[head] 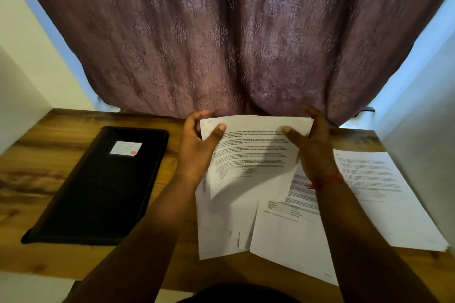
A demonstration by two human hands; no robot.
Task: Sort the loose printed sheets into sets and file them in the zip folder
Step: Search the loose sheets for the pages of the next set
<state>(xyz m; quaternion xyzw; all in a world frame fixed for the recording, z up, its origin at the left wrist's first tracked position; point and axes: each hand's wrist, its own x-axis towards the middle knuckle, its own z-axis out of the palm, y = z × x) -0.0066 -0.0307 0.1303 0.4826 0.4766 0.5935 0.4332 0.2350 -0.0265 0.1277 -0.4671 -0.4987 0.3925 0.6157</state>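
Head camera is showing the left hand and the right hand both pinching one printed sheet by its far corners, thumbs lying on the printed face and fingers curling behind the top edge. That sheet is hanging lifted above the wooden desk, its near end drooping toward the papers below. A red thread is circling the right wrist.

Under the forearms a loose, skewed spread of sheets is lying fanned across the desk, and just to the right a neater stack is resting squarely. Well apart on the left, the black zip folder is lying flat with a small white label on its cover; whether its zip is done up cannot be told.

Paper like this is likely behaving as very light and limp, bending under its own weight and creasing easily, so holding two corners or one long edge is probably keeping it flat. Stacked sheets may be sliding over each other, which suggests squaring their edges before lifting. A purple patterned curtain is hanging behind the desk.
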